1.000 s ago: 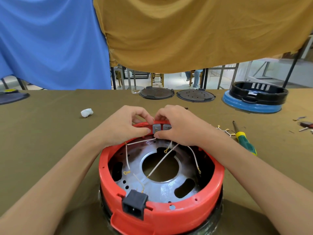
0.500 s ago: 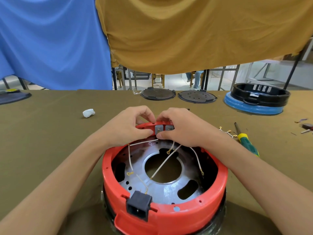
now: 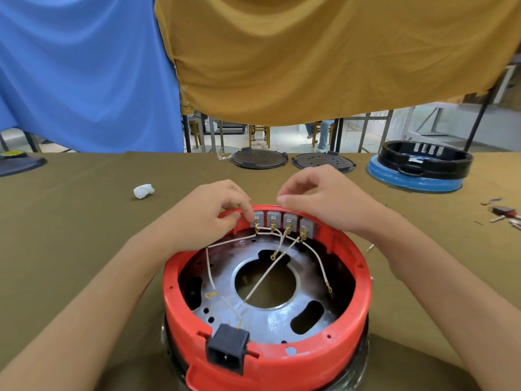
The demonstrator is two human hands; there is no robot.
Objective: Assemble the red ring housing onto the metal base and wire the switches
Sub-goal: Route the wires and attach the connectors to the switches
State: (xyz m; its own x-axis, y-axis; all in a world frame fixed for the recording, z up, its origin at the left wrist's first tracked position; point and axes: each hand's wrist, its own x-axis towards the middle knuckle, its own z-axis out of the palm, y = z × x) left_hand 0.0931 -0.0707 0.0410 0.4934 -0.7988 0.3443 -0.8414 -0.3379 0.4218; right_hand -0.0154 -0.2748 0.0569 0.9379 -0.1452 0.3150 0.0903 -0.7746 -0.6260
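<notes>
With the red ring housing [image 3: 266, 359] seated on the metal base [image 3: 270, 323], our left hand [image 3: 208, 213] pinches the leftmost of the switches [image 3: 283, 221] while our right hand [image 3: 324, 198] hovers curled and empty, so a careless tug could unseat the white wires [image 3: 267, 280]

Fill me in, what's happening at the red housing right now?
A person is wiring the row of grey switches set in the far wall of the red ring housing, which sits over the metal base. The left hand pinches at the leftmost switch's terminal; the right hand hovers over the rim with fingers curled, holding nothing visible. White wires run from the switches, several ends lying loose on the base. A black power socket sits in the near wall.
</notes>
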